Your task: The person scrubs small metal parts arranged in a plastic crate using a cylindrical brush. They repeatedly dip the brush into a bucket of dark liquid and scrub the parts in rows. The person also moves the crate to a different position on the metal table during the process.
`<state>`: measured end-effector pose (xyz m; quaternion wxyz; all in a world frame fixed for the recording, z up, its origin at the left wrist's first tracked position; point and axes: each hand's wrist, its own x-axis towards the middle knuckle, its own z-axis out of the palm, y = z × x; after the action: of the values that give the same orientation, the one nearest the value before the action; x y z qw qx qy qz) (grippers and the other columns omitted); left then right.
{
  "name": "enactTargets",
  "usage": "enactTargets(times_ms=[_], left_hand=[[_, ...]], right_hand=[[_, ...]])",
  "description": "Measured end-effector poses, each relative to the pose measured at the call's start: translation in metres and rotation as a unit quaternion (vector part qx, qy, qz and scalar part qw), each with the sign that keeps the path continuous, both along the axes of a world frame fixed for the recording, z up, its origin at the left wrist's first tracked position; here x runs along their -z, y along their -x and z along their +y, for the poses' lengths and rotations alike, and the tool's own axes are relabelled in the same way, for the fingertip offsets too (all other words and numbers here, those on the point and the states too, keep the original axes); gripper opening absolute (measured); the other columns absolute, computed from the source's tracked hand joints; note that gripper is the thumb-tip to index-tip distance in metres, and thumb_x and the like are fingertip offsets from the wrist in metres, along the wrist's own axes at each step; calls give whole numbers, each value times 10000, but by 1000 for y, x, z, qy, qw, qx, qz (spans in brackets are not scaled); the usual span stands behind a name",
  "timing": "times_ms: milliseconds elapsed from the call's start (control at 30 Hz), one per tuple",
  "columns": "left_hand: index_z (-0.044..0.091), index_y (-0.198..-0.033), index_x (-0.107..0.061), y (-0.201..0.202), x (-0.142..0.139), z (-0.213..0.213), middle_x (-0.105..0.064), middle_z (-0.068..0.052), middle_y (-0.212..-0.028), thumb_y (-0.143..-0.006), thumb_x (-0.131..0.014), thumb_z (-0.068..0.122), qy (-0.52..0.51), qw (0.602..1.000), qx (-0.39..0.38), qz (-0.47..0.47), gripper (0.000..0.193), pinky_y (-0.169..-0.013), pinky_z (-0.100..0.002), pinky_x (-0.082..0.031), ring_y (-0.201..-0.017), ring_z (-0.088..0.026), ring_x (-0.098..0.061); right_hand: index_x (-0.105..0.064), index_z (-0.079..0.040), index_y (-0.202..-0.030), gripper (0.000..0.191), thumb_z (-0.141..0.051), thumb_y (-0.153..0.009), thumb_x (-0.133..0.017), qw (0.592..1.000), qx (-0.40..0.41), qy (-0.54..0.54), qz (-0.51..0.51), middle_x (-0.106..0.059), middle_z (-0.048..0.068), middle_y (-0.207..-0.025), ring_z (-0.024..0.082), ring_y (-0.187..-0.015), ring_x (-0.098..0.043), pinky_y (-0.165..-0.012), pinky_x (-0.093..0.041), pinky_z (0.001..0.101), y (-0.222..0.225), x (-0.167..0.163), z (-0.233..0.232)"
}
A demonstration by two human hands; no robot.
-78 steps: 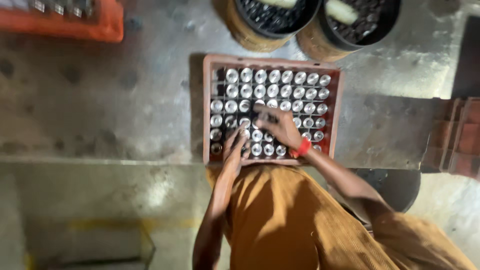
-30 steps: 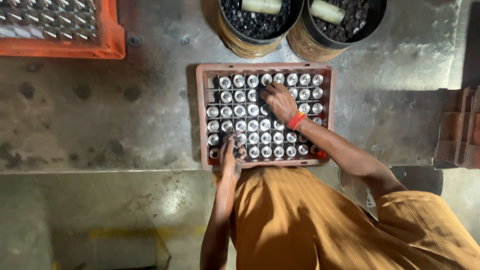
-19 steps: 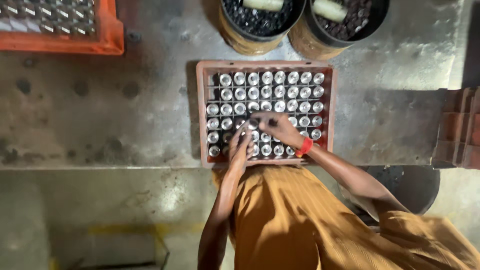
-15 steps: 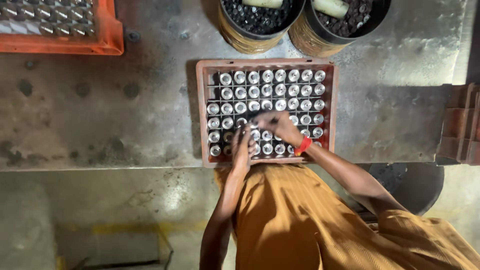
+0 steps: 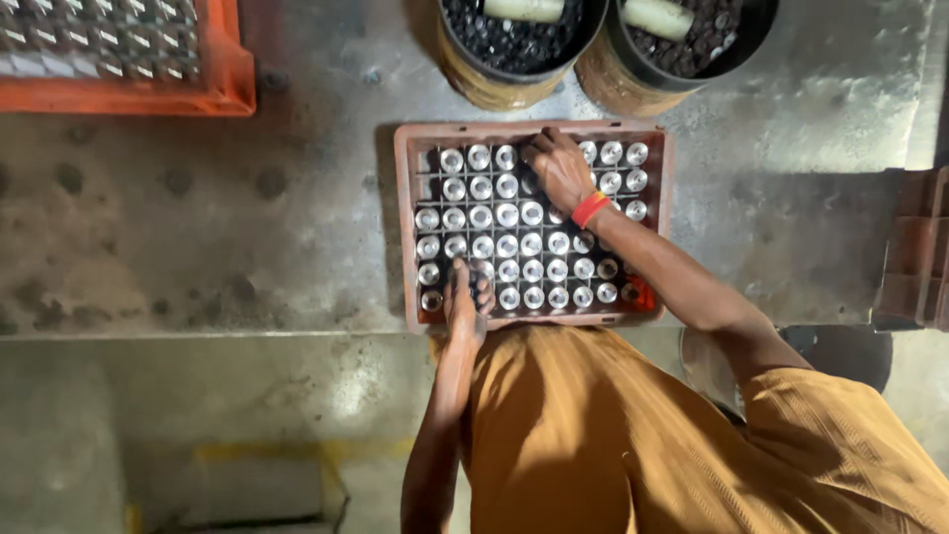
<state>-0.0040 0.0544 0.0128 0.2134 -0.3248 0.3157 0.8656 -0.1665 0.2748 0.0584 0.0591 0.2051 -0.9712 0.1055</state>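
A reddish-brown plastic crate [image 5: 403, 208] lies on a worn metal table, its grid holding several upright shiny metal cylinders [image 5: 506, 215]. My right hand [image 5: 559, 168], with a red band at the wrist, reaches to the crate's far row, fingertips pinched down on a cylinder there. My left hand [image 5: 465, 299] rests on the near-left corner of the crate, fingers curled around a small dark piece among the cylinders. What lies under either palm is hidden.
Two round drums [image 5: 514, 59] [image 5: 682, 49] of small dark parts, each with a pale cylinder on top, stand just beyond the crate. An orange crate [image 5: 213, 94] of metal parts sits far left. Reddish bricks [image 5: 914, 257] are at the right. The table edge runs below the crate.
My right hand has moved from the crate's near middle, beside my left hand, up to the far row. My left hand has stayed at the near-left corner.
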Motion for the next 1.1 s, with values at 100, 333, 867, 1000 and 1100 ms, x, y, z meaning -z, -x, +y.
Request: enactTargets(times_ms=[100, 333, 867, 1000, 1100], left_hand=[[110, -1082, -674, 4, -1, 4, -489, 39, -692, -988, -545, 488, 25, 997, 71, 20, 410, -433, -204, -300, -523, -49, -413], [21, -1166, -580, 6, -2, 16, -493, 16, -722, -1098, -551, 455, -3, 995, 91, 39, 439, -469, -218, -316, -553, -68, -418], [75, -1130, -639, -11, 16, 20, -622, -30, -811, -1023, -585, 334, -26, 998, 58, -5, 285, -523, -249, -406, -599, -92, -513], [110, -1083, -603, -9, 19, 20, -616, -24, -820, -1036, -635, 296, 20, 999, 36, -18, 194, -535, -227, -372, -613, -85, -491], [107, -1093, -623, -8, 15, 24, -634, -4, -858, -1019, -638, 304, 17, 999, 42, -15, 211, -525, -220, -350, -622, -76, -486]], right_hand=[[-729, -33, -1013, 232, -62, -809, -622, 997, -33, -49, 42, -695, 138, -1080, 327, -1124, -624, -986, -515, 410, 4, -1, 0], [-771, -77, -1147, 335, -234, -870, -669, 999, 3, 26, -25, -733, 145, -1048, 359, -1004, -643, -915, -491, 469, -17, -12, 12], [-768, -75, -1138, 222, -173, -940, -755, 878, 262, 373, -147, -770, 100, -992, 209, -876, -706, -807, -556, 347, -126, 18, 42], [-747, -40, -1126, 210, -83, -921, -742, 973, 90, 191, -94, -701, 145, -993, 301, -915, -653, -822, -544, 413, -111, 28, 54], [-727, -25, -1101, 274, -48, -829, -708, 992, 24, 91, -86, -685, 129, -991, 316, -960, -626, -851, -540, 434, -104, 33, 44]])
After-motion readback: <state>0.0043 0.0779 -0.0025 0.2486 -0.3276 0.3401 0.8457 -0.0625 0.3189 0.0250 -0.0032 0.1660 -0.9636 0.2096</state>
